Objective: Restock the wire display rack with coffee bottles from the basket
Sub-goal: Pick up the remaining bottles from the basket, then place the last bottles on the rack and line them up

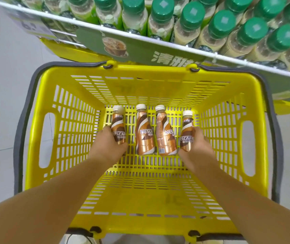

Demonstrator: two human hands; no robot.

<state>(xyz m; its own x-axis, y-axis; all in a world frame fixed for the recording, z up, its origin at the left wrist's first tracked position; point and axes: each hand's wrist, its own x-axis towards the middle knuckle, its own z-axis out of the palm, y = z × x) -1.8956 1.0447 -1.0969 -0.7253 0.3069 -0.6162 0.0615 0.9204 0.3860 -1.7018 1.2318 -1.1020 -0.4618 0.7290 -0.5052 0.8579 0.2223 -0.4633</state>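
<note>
Inside the yellow slotted basket (pixel 158 81), several brown-and-gold coffee bottles with white caps lie near the far wall. My left hand (pixel 109 143) is wrapped around the leftmost coffee bottle (pixel 118 127). My right hand (pixel 198 146) grips the rightmost coffee bottle (pixel 186 131). Two more coffee bottles (pixel 144 132) (pixel 165 132) lie flat side by side between my hands. Above the basket's far edge hangs the white wire display rack (pixel 158 43), filled with green-capped bottles (pixel 161 13).
The basket's grey handles (pixel 23 120) are folded down around its rim. A green sign with a coffee picture (pixel 140 50) hangs on the rack's front. Yellow shelving (pixel 57 48) shows below the rack. Pale floor tiles (pixel 3 76) lie to the left.
</note>
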